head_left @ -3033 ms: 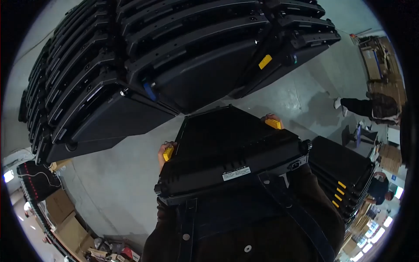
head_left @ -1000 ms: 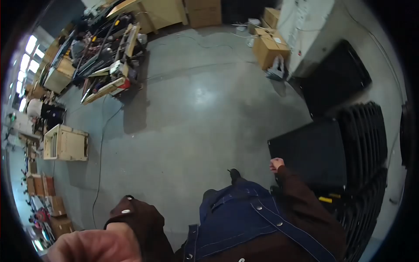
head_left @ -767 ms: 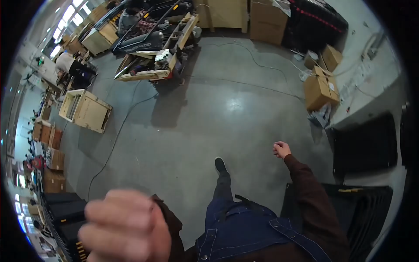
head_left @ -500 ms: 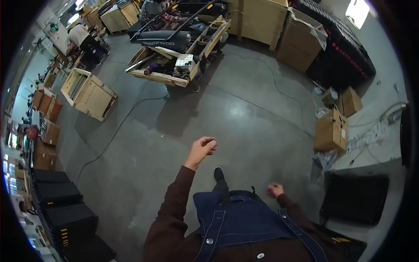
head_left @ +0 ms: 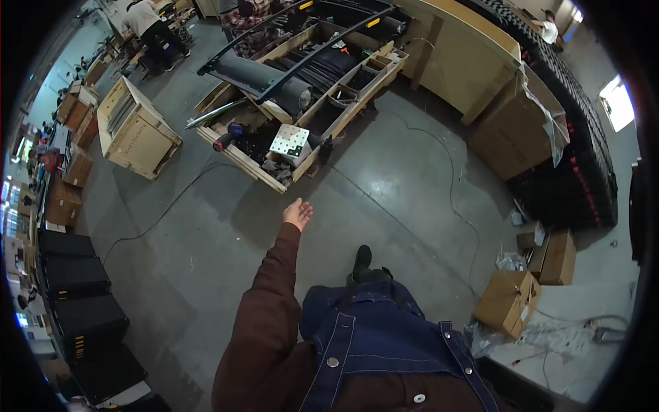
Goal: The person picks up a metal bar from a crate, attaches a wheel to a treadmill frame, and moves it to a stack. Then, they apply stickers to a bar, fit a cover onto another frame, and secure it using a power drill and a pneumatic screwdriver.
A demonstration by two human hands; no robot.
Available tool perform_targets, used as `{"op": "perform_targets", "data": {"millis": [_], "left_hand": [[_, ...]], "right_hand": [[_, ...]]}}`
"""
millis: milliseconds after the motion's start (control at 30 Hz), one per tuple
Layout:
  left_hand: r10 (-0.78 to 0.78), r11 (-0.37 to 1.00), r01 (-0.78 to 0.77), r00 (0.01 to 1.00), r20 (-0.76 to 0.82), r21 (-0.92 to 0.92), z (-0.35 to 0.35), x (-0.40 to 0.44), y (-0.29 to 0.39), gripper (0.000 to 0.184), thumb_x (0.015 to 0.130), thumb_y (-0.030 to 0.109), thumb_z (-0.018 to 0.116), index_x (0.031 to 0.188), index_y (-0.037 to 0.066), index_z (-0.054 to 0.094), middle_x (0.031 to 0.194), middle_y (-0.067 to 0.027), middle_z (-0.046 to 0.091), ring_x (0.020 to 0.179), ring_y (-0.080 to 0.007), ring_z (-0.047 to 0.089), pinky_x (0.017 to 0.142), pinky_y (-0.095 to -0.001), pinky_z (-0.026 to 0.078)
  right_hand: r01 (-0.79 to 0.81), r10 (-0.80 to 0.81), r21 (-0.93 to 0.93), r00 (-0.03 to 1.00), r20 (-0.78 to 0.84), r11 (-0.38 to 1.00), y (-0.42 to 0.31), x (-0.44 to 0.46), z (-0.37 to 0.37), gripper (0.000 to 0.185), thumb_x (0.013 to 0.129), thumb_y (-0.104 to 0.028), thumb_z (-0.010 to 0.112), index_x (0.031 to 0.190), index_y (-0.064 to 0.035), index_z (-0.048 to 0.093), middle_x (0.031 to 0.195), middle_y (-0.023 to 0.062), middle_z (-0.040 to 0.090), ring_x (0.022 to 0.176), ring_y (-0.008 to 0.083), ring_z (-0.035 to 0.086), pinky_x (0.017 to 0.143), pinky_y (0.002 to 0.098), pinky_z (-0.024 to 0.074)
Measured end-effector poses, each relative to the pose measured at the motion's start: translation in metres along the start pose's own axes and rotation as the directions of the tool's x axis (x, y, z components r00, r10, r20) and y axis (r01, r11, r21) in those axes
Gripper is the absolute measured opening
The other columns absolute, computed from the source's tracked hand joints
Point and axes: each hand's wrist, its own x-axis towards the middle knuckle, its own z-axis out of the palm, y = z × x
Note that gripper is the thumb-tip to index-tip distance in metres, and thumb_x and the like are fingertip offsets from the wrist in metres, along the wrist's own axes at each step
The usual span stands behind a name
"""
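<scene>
My left hand (head_left: 298, 213) reaches forward over the floor, its fingers loosely extended with nothing in them. Nearest to it is the close corner of a wooden workbench (head_left: 268, 180) divided into compartments. On that corner sits a white box with a dotted top (head_left: 288, 139). To its left lies a red and dark power drill (head_left: 225, 137). Dark bars form a frame (head_left: 295, 69) across the bench, over a grey roll (head_left: 257, 77) and stacked dark strips. Past the lower right, my right hand is out of view.
A wooden crate (head_left: 141, 141) stands on the left, with a cable (head_left: 161, 214) running along the floor. Black cases (head_left: 82, 319) line the lower left. Cardboard boxes (head_left: 508, 302) and a large carton (head_left: 511, 134) stand on the right. Another person (head_left: 145, 24) bends over at the far left.
The workbench appears nearer and larger as I step forward. My left hand has gone from curled fingers to a more open shape. My right hand has left the view.
</scene>
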Motion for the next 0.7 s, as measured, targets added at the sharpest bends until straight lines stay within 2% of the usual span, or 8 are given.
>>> {"op": "perform_targets", "data": {"millis": [100, 167, 200, 367, 400, 500, 600, 700], "left_hand": [[-0.006, 1.0, 0.002, 0.989, -0.151, -0.026, 0.035, 0.042, 0.019, 0.025, 0.098, 0.028, 0.062, 0.108, 0.007, 0.059, 0.096, -0.0064, 0.066, 0.085, -0.0236, 0.065, 0.073, -0.0394, 0.055], [-0.01, 0.997, -0.004, 0.984, -0.176, -0.083, 0.057, 0.065, 0.031, 0.03, 0.097, 0.03, 0.063, 0.113, 0.005, 0.057, 0.102, -0.0081, 0.065, 0.088, -0.0237, 0.064, 0.072, -0.0393, 0.055], [0.049, 0.996, -0.062, 0.978, -0.204, -0.057, 0.066, 0.075, 0.037, 0.033, 0.096, 0.03, 0.064, 0.115, 0.005, 0.056, 0.106, -0.0093, 0.063, 0.09, -0.0242, 0.063, 0.073, -0.0399, 0.055], [0.148, 0.988, -0.155, 0.904, -0.402, 0.016, 0.081, 0.155, 0.063, 0.046, 0.091, 0.039, 0.07, 0.119, 0.008, 0.053, 0.117, -0.0143, 0.06, 0.097, -0.0271, 0.061, 0.083, -0.0449, 0.054], [0.147, 0.982, -0.184, 0.892, -0.428, -0.046, 0.077, 0.181, 0.064, 0.063, 0.087, 0.037, 0.075, 0.133, 0.005, 0.044, 0.124, -0.0189, 0.056, 0.104, -0.0335, 0.059, 0.086, -0.0516, 0.051], [0.066, 0.955, -0.19, 0.883, -0.464, -0.226, 0.079, 0.214, 0.074, 0.075, 0.084, 0.032, 0.08, 0.138, 0.004, 0.036, 0.121, -0.0201, 0.056, 0.097, -0.0348, 0.063, 0.082, -0.0494, 0.055], [-0.012, 0.924, -0.185, 0.862, -0.506, -0.336, 0.077, 0.219, 0.069, 0.034, 0.09, 0.015, 0.073, 0.117, 0.003, 0.057, 0.095, -0.014, 0.065, 0.082, -0.0267, 0.065, 0.071, -0.043, 0.058], [0.083, 0.93, -0.296, 0.744, -0.663, -0.216, 0.101, 0.202, 0.072, 0.03, 0.091, 0.013, 0.072, 0.114, 0.0, 0.058, 0.089, -0.0103, 0.066, 0.074, -0.0247, 0.066, 0.069, -0.0386, 0.058]], "right_hand": [[0.072, -0.084, 0.187, 0.995, 0.058, 0.98, -0.168, 0.075, -0.001, 0.013, 0.087, -0.013, 0.061, 0.076, -0.0086, 0.056, 0.065, 0.0072, 0.054, 0.051, 0.0187, 0.053, 0.042, 0.0338, 0.0386], [0.093, -0.092, -0.015, 0.995, 0.048, 0.996, -0.293, 0.144, 0.001, 0.011, 0.087, -0.012, 0.06, 0.082, -0.0074, 0.052, 0.067, 0.0084, 0.055, 0.049, 0.0209, 0.053, 0.041, 0.0333, 0.0407], [0.131, -0.137, 0.124, 0.99, 0.04, 0.984, -0.352, 0.174, 0.011, 0.012, 0.091, -0.013, 0.062, 0.085, -0.006, 0.054, 0.069, 0.0101, 0.058, 0.05, 0.0225, 0.054, 0.043, 0.035, 0.0426], [0.472, -0.449, -0.057, 0.865, 0.224, 0.88, -0.597, 0.208, 0.114, 0.023, 0.094, -0.019, 0.061, 0.111, -0.0036, 0.062, 0.084, 0.0079, 0.065, 0.063, 0.0177, 0.063, 0.05, 0.0298, 0.0492], [0.514, -0.485, -0.116, 0.849, 0.21, 0.85, -0.626, 0.193, 0.148, 0.026, 0.094, -0.02, 0.061, 0.114, -0.0032, 0.063, 0.087, 0.0082, 0.067, 0.065, 0.0174, 0.065, 0.053, 0.0294, 0.0512], [0.464, -0.351, -0.243, 0.85, 0.394, 0.852, -0.675, 0.211, 0.208, 0.028, 0.093, -0.021, 0.063, 0.115, -0.0035, 0.065, 0.09, 0.0084, 0.069, 0.068, 0.0181, 0.067, 0.058, 0.0296, 0.0543], [0.438, -0.172, -0.492, 0.851, 0.496, 0.752, -0.703, 0.221, 0.247, 0.028, 0.091, -0.019, 0.063, 0.113, -0.0029, 0.066, 0.09, 0.008, 0.069, 0.069, 0.0189, 0.068, 0.06, 0.0309, 0.0555], [0.445, -0.113, -0.546, 0.837, 0.535, 0.71, -0.746, 0.221, 0.28, 0.026, 0.091, -0.019, 0.063, 0.111, -0.0027, 0.067, 0.085, 0.0063, 0.067, 0.071, 0.0155, 0.066, 0.06, 0.0284, 0.0533]]}}
